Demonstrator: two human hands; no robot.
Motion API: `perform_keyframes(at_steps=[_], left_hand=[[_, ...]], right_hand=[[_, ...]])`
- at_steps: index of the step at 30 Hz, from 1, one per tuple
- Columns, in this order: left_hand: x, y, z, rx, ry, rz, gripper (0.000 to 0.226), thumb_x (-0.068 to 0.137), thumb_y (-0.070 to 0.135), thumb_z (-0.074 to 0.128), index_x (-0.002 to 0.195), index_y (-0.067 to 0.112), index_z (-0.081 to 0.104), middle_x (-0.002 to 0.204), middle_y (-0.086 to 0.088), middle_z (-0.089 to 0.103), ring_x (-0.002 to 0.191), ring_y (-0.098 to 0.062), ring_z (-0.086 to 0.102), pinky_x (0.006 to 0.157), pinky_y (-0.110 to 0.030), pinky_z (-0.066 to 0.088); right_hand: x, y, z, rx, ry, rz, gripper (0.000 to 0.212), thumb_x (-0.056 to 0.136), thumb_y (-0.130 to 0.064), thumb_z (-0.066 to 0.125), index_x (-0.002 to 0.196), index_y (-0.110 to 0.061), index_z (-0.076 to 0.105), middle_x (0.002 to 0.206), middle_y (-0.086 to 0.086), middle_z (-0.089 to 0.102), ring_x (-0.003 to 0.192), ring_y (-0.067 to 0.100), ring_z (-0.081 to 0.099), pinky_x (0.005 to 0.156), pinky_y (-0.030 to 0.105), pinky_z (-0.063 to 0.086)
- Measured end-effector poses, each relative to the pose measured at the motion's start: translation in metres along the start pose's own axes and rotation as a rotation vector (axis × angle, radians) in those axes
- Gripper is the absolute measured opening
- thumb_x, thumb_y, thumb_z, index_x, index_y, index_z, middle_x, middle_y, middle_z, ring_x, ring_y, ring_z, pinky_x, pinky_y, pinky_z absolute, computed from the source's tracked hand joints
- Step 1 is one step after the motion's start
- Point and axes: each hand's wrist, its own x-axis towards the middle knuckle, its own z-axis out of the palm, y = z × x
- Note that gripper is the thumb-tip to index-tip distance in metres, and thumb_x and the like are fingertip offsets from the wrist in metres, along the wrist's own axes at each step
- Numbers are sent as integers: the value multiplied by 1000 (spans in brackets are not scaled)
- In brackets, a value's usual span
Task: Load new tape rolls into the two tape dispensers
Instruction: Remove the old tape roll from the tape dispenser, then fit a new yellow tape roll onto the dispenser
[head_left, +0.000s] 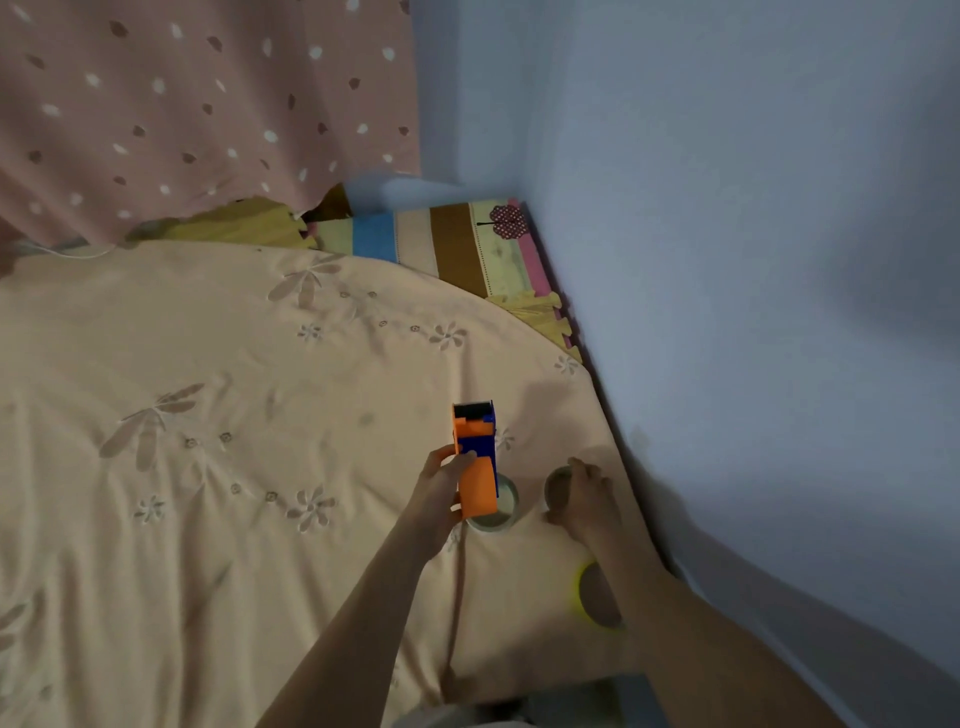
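I'm looking down at a peach bedsheet (218, 415) with pale flower stitching, and both of my bare arms reach out over it toward the right side of the bed. My left hand (441, 486) has an orange and blue tape dispenser (475, 460) lifted off the sheet, thumb on its near left side and fingertips curled round the middle of the body, so the fingers are pressed onto it in a firm grasp. The dispenser points away from me, its dark front end at the far tip.

Just beneath and to the right of the dispenser, a whitish tape roll (493, 512) lies flat on the sheet, partly hidden by the orange body. Beside it, my right hand (584, 501) is down over a second tape roll (558, 488), a brownish one; the fingers drape over its far rim and the thumb sits low at the near side. I cannot tell whether they are gripping it or only resting there.

Nearer to me, under my right forearm, a yellow tape roll (584, 590) lies close to the bed's edge. A blue-grey wall (753, 234) runs along the right. At the far end hangs a pink spotted curtain (182, 104), with a striped mat (457, 239) showing below it in the corner.
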Motion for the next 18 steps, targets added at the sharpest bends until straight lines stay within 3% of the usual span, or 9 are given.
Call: perform_keyframes(at_steps=[3,7,10,13,15,18], left_hand=[[-4,0,6,2,-15,4,46,99,28,62,141,19,44,129,-12,61,120,-39,61,93,-50,54],[-11,-3,18,13,-75,30,53,98,29,63,145,15,42,128,-11,62,115,-34,63,87,-48,58],[-13,-8,25,36,-114,30,60,98,30,64,149,14,37,142,-18,55,127,-40,57,106,-60,49],[-20,-12,32,51,-135,27,63,97,30,65,151,15,35,145,-19,52,130,-42,54,109,-63,44],[-26,-16,35,56,-148,25,64,97,29,65,151,16,34,146,-18,51,131,-41,54,110,-62,44],[-33,-20,35,62,-174,22,62,97,27,64,151,17,35,146,-18,51,132,-40,54,111,-60,45]], right_hand=[[-12,0,-3,38,69,67,104,78,-54,75,156,-15,18,153,14,31,138,37,36,108,46,40],[-43,15,1,-54,146,70,85,89,-57,61,151,-11,25,142,18,43,126,36,48,101,42,46],[-67,31,4,-65,16,145,98,89,-65,55,155,-6,12,154,26,27,139,42,35,110,47,37],[-85,45,9,-36,-167,245,118,82,-74,55,158,-6,-3,164,25,1,150,44,12,118,54,23],[-92,49,15,-38,-230,254,120,80,-73,59,158,-4,0,165,24,-1,150,45,9,119,55,21],[-99,47,22,-24,-238,274,126,80,-62,70,157,-1,-9,162,26,6,147,44,18,117,50,27]])
